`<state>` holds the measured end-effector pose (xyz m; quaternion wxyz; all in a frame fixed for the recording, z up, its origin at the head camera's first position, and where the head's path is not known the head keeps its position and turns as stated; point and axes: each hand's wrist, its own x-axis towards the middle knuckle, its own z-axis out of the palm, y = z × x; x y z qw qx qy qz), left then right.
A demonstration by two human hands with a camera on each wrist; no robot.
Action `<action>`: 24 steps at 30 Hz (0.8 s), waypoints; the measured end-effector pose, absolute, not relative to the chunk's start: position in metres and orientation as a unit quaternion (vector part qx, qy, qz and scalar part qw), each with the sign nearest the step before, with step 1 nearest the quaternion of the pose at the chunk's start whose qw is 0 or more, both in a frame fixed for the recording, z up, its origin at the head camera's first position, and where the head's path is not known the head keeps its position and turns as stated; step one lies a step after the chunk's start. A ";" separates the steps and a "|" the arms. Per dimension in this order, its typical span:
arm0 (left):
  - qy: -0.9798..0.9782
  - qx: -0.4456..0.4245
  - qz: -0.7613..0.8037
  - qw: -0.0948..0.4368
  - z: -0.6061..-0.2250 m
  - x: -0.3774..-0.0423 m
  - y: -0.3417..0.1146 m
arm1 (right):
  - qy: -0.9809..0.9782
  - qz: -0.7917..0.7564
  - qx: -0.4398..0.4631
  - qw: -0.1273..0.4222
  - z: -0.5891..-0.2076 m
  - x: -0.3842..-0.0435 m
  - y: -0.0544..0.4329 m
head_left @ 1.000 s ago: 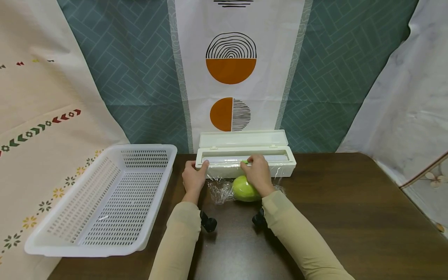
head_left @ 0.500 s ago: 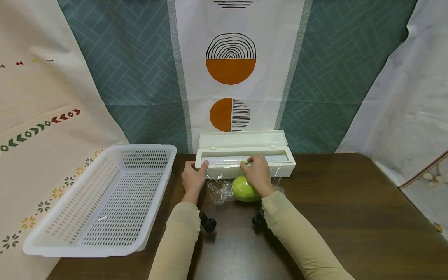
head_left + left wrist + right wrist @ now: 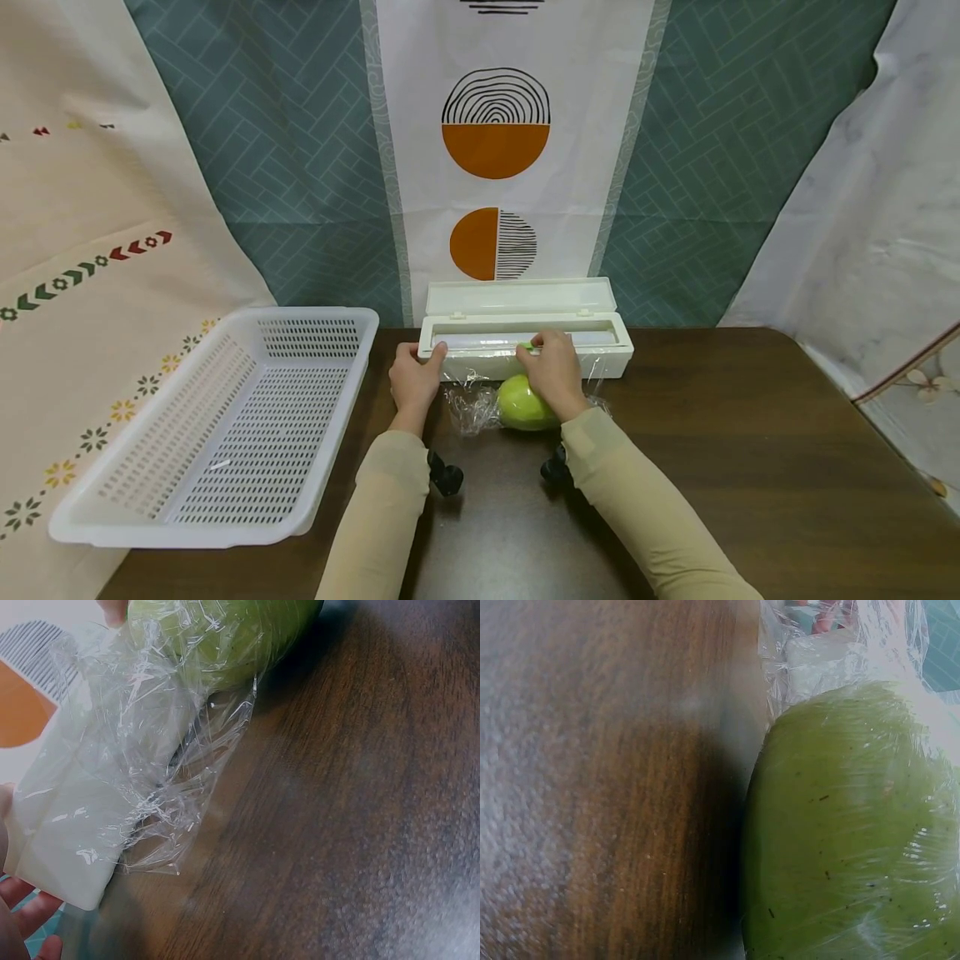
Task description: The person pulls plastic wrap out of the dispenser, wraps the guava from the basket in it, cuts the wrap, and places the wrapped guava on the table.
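A white cling film dispenser (image 3: 480,367) stands at the back of the table with its lid (image 3: 521,295) raised and a film roll (image 3: 480,341) inside. My left hand (image 3: 415,382) grips its left end, thumb on the front rim, fingers round the side. My right hand (image 3: 553,373) pinches the small green slide cutter (image 3: 527,346) on the front edge, right of the middle. Clear film (image 3: 161,795) hangs from that edge and wraps a green, brown-specked fruit (image 3: 521,403), which lies before the box, partly under my right wrist. Crumpled film (image 3: 471,410) bunches at the fruit's left.
A white perforated plastic basket (image 3: 300,500) stands to the left on the dark wooden table (image 3: 712,467). Behind the dispenser hangs a patterned cloth (image 3: 495,192). A pale cloth (image 3: 847,250) hangs at the right.
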<state>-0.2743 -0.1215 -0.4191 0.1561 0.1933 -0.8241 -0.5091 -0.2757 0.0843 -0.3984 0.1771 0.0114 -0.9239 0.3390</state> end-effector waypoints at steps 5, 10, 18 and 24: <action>-0.824 0.194 -0.510 0.153 -0.419 -0.275 -0.121 | -0.926 0.334 0.008 0.175 -0.398 -0.276 0.085; -0.827 0.194 -0.507 0.148 -0.421 -0.277 -0.123 | -0.927 0.335 0.005 0.171 -0.398 -0.275 0.084; -0.827 0.194 -0.506 0.150 -0.420 -0.275 -0.123 | -0.927 0.334 0.004 0.171 -0.396 -0.273 0.084; -0.828 0.193 -0.505 0.150 -0.421 -0.276 -0.123 | -0.927 0.329 0.004 0.178 -0.396 -0.273 0.083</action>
